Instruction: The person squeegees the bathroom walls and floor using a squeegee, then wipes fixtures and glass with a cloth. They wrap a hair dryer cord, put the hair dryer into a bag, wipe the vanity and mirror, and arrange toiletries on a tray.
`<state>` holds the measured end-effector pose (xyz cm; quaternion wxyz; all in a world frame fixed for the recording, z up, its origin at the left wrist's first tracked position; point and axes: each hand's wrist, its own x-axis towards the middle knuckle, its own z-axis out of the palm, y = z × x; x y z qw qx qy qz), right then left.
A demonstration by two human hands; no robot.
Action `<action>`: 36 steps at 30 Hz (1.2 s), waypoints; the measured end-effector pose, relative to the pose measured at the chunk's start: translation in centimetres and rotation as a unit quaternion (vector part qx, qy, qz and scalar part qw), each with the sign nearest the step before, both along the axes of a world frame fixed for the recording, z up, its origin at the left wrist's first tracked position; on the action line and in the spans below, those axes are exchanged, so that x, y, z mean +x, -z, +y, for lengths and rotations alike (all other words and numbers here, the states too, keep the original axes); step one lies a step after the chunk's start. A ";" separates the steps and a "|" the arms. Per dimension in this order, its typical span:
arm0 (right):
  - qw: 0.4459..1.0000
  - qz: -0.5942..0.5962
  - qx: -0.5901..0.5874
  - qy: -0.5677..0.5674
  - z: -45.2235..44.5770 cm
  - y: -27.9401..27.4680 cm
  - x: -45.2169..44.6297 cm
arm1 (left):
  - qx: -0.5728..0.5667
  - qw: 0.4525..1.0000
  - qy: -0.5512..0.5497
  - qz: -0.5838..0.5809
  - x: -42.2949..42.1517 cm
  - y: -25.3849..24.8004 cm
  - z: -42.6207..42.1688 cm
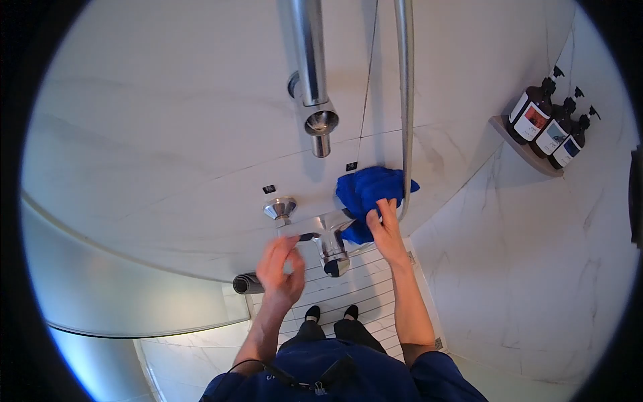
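Observation:
A blue cloth [372, 190] is bunched against the right end of a chrome shower mixer tap [329, 234] on the wall. My right hand [387, 236] grips the cloth's near edge, thumb and fingers pressed onto it. Part of the tap's right side is hidden under the cloth. My left hand [281, 271] is beside the tap's left side, slightly blurred, its fingers loosely curled with the thumb apart. Nothing shows in it. Whether its fingertips touch the tap body, I cannot tell. A chrome wall fitting [280, 208] joins the tap above that hand.
A metal shower hose [406, 100] hangs past the cloth. Above the tap is a chrome pipe with a holder [321, 122]. Several pump bottles [530, 115] stand on a corner shelf [529, 153]. A dark rolled item [248, 283] lies left; curved glass [134, 281] edges the slatted floor [375, 295].

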<state>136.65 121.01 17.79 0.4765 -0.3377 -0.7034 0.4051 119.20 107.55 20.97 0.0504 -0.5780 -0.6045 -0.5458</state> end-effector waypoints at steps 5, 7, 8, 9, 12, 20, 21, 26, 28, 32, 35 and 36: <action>0.999 -0.046 0.029 0.004 -0.7 -2.4 1.1 | -0.005 0.970 0.124 0.209 2.6 -4.7 9.2; 0.975 0.191 -0.098 0.057 -1.3 -1.2 0.5 | -0.006 0.971 0.106 0.216 0.6 -3.7 9.6; 0.971 0.177 -0.085 0.135 -1.6 -0.3 0.6 | -0.011 0.984 0.068 0.165 0.1 -4.0 9.0; 0.964 0.192 -0.134 0.126 -1.9 0.1 0.2 | -0.024 0.993 0.025 0.112 -0.4 -4.4 7.4; 0.854 0.349 -0.384 -0.035 -1.4 -0.1 -2.8 | -0.121 0.976 0.078 0.161 -2.7 -2.6 7.8; 0.926 0.280 -0.249 0.044 3.5 3.4 -3.9 | -0.314 0.873 0.373 -0.015 -3.8 -2.7 11.7; 0.980 0.090 -0.128 0.119 2.9 2.0 -3.3 | -0.262 0.882 0.391 0.033 -4.0 -2.1 11.9; 0.930 -0.145 0.238 0.241 -1.5 -8.2 -3.6 | -0.107 0.977 0.075 0.171 -0.4 0.1 7.0; 0.957 -0.028 0.190 0.220 -3.7 -10.7 -7.5 | -0.034 0.995 0.035 0.090 -0.2 1.8 3.0; 0.884 -0.211 0.376 0.182 -6.2 -2.7 -18.9 | -0.118 0.991 0.009 -0.059 -3.4 9.3 -5.7; 0.822 -0.191 0.516 0.148 -6.8 8.0 -25.1 | -0.255 0.924 0.039 -0.281 -6.8 14.9 -11.6; 0.837 -0.233 0.484 0.105 -7.0 10.7 -24.5 | -0.297 0.895 0.039 -0.330 -8.4 17.2 -14.1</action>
